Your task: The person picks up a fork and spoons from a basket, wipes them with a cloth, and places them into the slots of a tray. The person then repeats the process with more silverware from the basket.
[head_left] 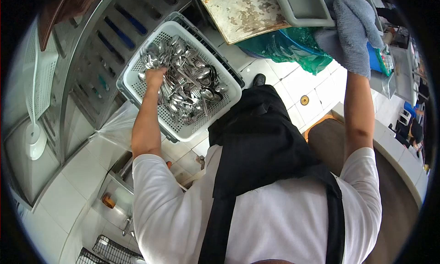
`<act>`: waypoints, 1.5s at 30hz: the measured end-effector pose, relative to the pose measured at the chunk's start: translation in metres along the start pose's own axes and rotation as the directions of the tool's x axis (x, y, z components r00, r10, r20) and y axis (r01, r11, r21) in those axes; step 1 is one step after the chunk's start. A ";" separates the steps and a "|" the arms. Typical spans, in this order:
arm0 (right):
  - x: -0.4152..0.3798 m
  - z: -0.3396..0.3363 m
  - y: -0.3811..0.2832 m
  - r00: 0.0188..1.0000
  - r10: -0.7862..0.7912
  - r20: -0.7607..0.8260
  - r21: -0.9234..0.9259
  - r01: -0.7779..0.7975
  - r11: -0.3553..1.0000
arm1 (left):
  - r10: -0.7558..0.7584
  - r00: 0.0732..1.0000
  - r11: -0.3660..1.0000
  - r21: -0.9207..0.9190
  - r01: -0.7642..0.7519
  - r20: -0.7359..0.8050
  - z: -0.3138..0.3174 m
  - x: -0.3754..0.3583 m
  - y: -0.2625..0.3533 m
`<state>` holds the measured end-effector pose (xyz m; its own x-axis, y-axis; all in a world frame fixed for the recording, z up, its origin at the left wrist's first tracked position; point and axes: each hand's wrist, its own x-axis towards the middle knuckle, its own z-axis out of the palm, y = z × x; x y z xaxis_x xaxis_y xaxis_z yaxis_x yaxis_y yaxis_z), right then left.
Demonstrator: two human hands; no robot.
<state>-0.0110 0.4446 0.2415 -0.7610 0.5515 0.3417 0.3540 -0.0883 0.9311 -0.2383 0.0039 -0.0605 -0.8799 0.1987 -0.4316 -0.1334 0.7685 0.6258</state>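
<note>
A white perforated basket [188,135] holds a heap of metal spoons and forks [185,83]. My left hand [156,77] reaches into its left side, fingers closed around some cutlery; the spoon ends beyond the fingers are slightly blurred. Over on the right, a grey towel [350,28] covers my right hand down to the wrist. Its fingers are hidden under the cloth, beside the grey plastic trays [305,7].
A dark crate [233,71] is under the basket. A worn baking tray [243,12] and a bin with a green bag [298,51] stand ahead. Slotted metal shelving [87,58] is at left, a sink tap [127,226] lower left. Other people [415,131] are far right.
</note>
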 end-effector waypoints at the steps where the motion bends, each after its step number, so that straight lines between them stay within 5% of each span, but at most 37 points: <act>1: 0.001 0.013 -0.011 0.999 0.049 0.004 -0.040 -0.049 0.998 | 0.038 0.999 0.999 0.000 -0.038 0.000 0.006 -0.001 0.002; 3: 0.000 0.029 -0.024 0.991 0.132 -0.023 -0.025 -0.133 0.991 | 0.069 0.980 0.985 0.145 -0.097 0.189 0.013 -0.002 0.008; 5: 0.001 0.027 -0.020 0.970 0.228 -0.082 0.395 -0.178 0.901 | -0.026 0.987 0.930 0.365 -0.033 0.157 0.025 -0.005 0.018; 6: 0.001 0.024 -0.019 0.942 0.321 -0.099 0.749 -0.142 0.647 | -0.034 0.987 0.929 0.368 -0.026 0.155 0.025 -0.004 0.016; 7: -0.002 0.020 -0.018 0.901 0.427 -0.081 0.977 -0.014 0.214 | -0.016 0.987 0.918 0.393 -0.048 0.159 0.025 -0.001 0.016; 8: -0.003 0.017 -0.017 0.878 0.477 -0.038 0.990 0.098 -0.101 | 0.003 0.986 0.906 0.418 -0.073 0.166 0.026 0.001 0.017; 9: -0.004 0.016 -0.017 0.866 0.499 -0.020 0.955 0.165 -0.248 | 0.007 0.986 0.905 0.419 -0.077 0.167 0.023 -0.001 0.022; 12: -0.008 0.010 -0.018 0.839 0.543 -0.011 0.922 0.220 -0.320 | -0.092 0.987 0.886 0.463 0.019 0.135 0.015 -0.010 0.032; 14: -0.009 0.003 -0.016 0.832 0.515 0.208 0.825 0.133 -0.549 | -0.030 0.992 0.854 0.519 -0.039 0.124 0.011 -0.021 0.029; 17: -0.011 0.014 -0.012 0.869 0.467 0.161 0.868 0.101 -0.487 | 0.032 0.988 0.885 0.456 -0.099 0.153 -0.003 -0.047 0.033; 19: -0.010 0.018 -0.011 0.907 0.409 0.105 0.897 0.091 -0.432 | 0.107 0.938 0.760 0.580 -0.291 0.331 -0.022 -0.067 0.054; 20: -0.009 0.017 -0.011 0.921 0.381 0.076 0.911 0.092 -0.403 | 0.294 0.882 0.698 0.548 -0.462 0.368 -0.030 -0.088 0.080; 21: -0.010 0.013 -0.009 0.923 0.379 0.069 0.909 0.098 -0.405 | 0.290 0.885 0.703 0.547 -0.455 0.363 -0.031 -0.086 0.074; 23: -0.014 0.006 -0.004 0.919 0.393 0.029 0.814 0.206 -0.543 | 0.661 0.529 0.337 0.419 -0.843 0.532 -0.038 -0.080 0.058; 25: -0.009 0.016 -0.011 0.927 0.370 0.058 0.864 0.139 -0.485 | 0.571 0.560 0.362 0.428 -0.828 0.601 -0.044 -0.090 0.062; 27: -0.010 0.024 -0.012 0.932 0.347 0.102 0.911 0.052 -0.408 | 0.669 0.586 0.448 0.380 -0.809 0.458 -0.042 -0.090 0.048; 29: -0.013 0.027 -0.012 0.921 0.388 -0.038 0.791 0.265 -0.551 | 0.667 0.664 0.520 0.429 -0.739 0.338 -0.035 -0.091 0.033; 31: -0.011 0.028 -0.013 0.938 0.345 0.017 0.866 0.159 -0.475 | 0.207 0.956 0.947 0.204 -0.249 0.207 -0.033 -0.095 0.034; 32: -0.010 0.027 -0.014 0.947 0.311 0.076 0.920 0.054 -0.388 | 0.382 0.911 0.890 -0.205 -0.407 -0.154 -0.012 -0.084 0.010; 33: -0.009 0.026 -0.015 0.938 0.340 0.064 0.914 0.081 -0.398 | 0.382 0.911 0.890 -0.202 -0.408 -0.155 -0.011 -0.082 0.006; 35: -0.010 0.024 -0.013 0.927 0.375 0.021 0.895 0.150 -0.421 | -0.043 0.999 0.865 -0.500 0.038 0.002 -0.010 -0.074 0.001; 36: -0.010 0.023 -0.011 0.924 0.383 0.006 0.889 0.170 -0.424 | -0.199 0.980 0.829 -0.530 0.180 0.022 -0.012 -0.078 0.019; 37: -0.010 0.022 -0.011 0.922 0.386 -0.004 0.886 0.182 -0.426 | -0.201 0.979 0.829 -0.528 0.183 0.023 -0.009 -0.077 0.017; 39: -0.008 0.022 -0.011 0.919 0.393 -0.017 0.882 0.200 -0.428 | -0.323 0.933 0.512 -0.799 0.314 0.159 0.000 -0.071 0.011; 45: -0.009 0.016 -0.008 0.898 0.431 -0.083 0.867 0.278 -0.413 | -0.377 0.925 0.840 -0.437 0.322 -0.045 0.039 -0.047 -0.019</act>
<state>0.0017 0.4535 0.2289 -0.5759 0.3890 0.7190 0.1134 0.9090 -0.4010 -0.1766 0.0035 -0.0777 -0.7839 -0.1332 -0.6064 -0.5943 0.4434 0.6709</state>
